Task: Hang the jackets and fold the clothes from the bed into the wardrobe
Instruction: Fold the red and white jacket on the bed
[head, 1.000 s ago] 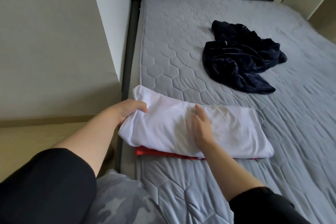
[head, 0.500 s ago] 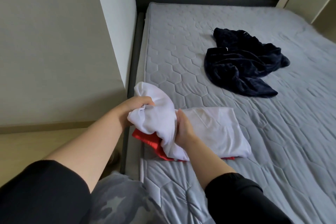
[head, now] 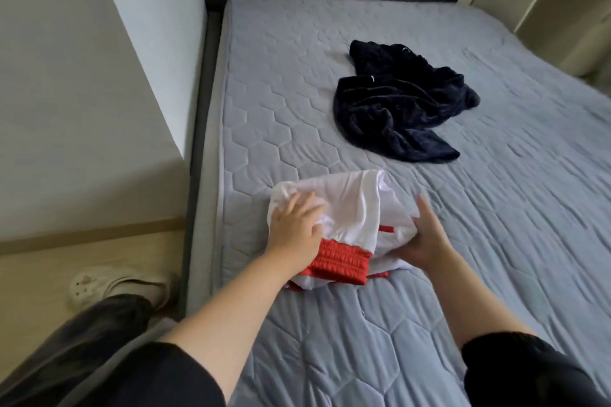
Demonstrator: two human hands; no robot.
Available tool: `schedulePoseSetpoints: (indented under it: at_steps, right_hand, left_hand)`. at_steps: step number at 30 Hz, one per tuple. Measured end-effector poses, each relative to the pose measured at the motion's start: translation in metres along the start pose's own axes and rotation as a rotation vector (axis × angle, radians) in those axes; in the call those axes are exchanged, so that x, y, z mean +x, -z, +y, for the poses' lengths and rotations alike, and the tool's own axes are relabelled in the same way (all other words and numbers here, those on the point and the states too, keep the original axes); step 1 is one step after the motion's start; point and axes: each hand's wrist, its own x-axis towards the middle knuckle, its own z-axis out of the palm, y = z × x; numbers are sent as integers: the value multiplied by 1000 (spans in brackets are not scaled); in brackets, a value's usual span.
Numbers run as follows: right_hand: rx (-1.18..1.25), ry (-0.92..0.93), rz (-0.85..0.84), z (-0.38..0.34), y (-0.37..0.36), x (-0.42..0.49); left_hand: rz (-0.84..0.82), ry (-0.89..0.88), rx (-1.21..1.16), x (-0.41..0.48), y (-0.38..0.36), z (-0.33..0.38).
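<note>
Presently the left hand [head: 296, 231] presses flat and the right hand [head: 426, 236] apparently grips the folded white garment [head: 350, 205] near the bed's [head: 496, 241] left edge, so lifting unevenly could undo the fold, while the dark jacket [head: 396, 102] lies apart.

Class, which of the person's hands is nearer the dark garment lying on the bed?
Right. The right hand is just below the dark garment; the left hand is farther, down-left.
</note>
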Motion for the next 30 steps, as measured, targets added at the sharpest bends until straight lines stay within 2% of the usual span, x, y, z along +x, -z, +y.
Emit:
schedulePoseSetpoints:
  at_steps: [2, 3, 5, 7, 8, 10, 12, 15, 18, 20, 22, 24, 28, 30]
  right_hand:
    - [-137, 0, 26, -2, -8, -2]
    - [-250, 35, 95, -2, -14, -4]
    - [-527, 214, 271, 1, -20, -6]
    - [-735, 407, 363, 7, -25, -9]
    - [-784, 457, 365, 11, -23, -10]
    - [-832, 468, 363, 15, -17, -6]
    - [-823, 427, 385, 17, -14, -1]
    - [-731, 333, 405, 23, -10, 6]
    - [-750, 313, 398, 32, -6, 4]
    - [-710, 288, 371, 38, -1, 4]
    - [-675, 261, 345, 42, 2, 5]
    - [-624, 231, 334, 44, 4, 5]
    - [-402, 135, 263, 43, 6, -2]
    - [-290, 109, 267, 39, 7, -5]
  left_hand:
    - [-28, -15, 186, -11, -21, -7]
    - [-7, -8, 207, -14, -26, -8]
    - [45, 4, 155, -16, -29, -4]
    - [47, -1, 34, -15, -25, -1]
    - [6, -28, 1, -15, -23, -1]
    - [-144, -178, 105, -18, -19, -4]
    - [-248, -354, 308, -21, -19, -8]
    - [-215, -419, 383, -23, -22, -8]
    - [-136, -396, 253, -24, -19, -6]
    - [-38, -355, 49, -26, -17, -1]
    - [90, -223, -194, -27, -15, 12]
    - [174, -111, -306, -26, -16, 31]
    - [192, -53, -248, -18, -31, 68]
    - [123, -52, -73, -14, -40, 73]
